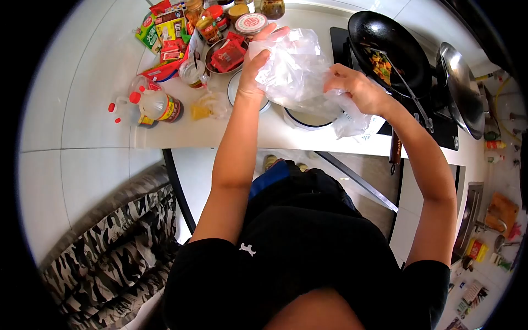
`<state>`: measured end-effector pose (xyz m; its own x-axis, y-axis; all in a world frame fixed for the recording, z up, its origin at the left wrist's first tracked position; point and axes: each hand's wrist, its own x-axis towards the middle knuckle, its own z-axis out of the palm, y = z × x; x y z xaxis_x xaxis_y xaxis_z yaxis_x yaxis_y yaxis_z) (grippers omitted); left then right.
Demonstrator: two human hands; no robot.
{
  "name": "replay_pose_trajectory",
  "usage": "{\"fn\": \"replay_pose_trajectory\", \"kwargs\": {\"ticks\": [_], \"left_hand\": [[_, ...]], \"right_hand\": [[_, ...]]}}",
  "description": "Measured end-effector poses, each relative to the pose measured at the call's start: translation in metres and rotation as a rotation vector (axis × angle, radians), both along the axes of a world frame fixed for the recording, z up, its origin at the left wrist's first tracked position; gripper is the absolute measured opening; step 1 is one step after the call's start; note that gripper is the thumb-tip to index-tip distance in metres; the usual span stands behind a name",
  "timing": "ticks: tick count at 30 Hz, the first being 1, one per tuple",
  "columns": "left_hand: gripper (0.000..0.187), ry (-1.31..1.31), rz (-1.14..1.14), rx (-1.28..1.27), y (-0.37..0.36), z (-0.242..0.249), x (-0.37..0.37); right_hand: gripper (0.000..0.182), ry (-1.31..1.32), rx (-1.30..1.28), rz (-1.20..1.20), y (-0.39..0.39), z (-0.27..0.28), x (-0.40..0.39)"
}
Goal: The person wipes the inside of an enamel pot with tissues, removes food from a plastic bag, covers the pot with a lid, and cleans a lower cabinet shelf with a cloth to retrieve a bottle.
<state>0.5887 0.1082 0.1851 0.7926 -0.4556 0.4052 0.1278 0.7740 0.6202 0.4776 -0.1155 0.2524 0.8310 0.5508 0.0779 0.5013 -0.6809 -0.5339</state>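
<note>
A clear plastic bag (pixel 294 69) is stretched between my two hands above the counter. My left hand (pixel 256 69) grips its left side, thumb in front and fingertips behind the film. On the other side, my right hand (pixel 357 88) pinches the bag with bent fingers, and a loose part hangs below it. Beneath the bag stands a dark-rimmed white bowl (pixel 308 120), partly covered by it. A second white dish (pixel 233 87) shows behind my left wrist.
A black wok (pixel 401 38) with chopped food (pixel 380 67) and a metal utensil (pixel 407 82) sits on the hob at right, a steel lid (pixel 461 91) beside it. Bottles (pixel 165 105), jars (pixel 209 28), seasoning packets (pixel 170 30) and a bowl of red sachets (pixel 228 54) crowd the left.
</note>
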Motion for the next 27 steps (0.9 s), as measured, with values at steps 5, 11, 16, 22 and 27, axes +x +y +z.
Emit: {"fn": "replay_pose_trajectory", "kwargs": {"ticks": [5, 11, 16, 22, 27], "left_hand": [[0.069, -0.037, -0.011, 0.056, 0.005, 0.005, 0.004], [0.059, -0.042, -0.019, 0.116, -0.007, 0.015, -0.003], [0.039, -0.004, 0.101, 0.291, -0.024, 0.026, -0.002], [0.024, 0.058, 0.179, 0.441, -0.059, 0.051, 0.000], [0.020, -0.122, 0.254, 0.501, -0.074, 0.041, 0.013]], "right_hand": [[0.043, -0.095, -0.207, 0.096, 0.000, -0.020, -0.006], [0.045, -0.026, -0.170, 0.093, -0.001, -0.031, -0.009], [0.039, 0.068, -0.027, 0.051, -0.006, -0.032, -0.005], [0.038, -0.010, 0.050, 0.063, -0.013, -0.048, 0.003], [0.033, 0.000, 0.126, 0.020, -0.012, -0.048, -0.002]]}}
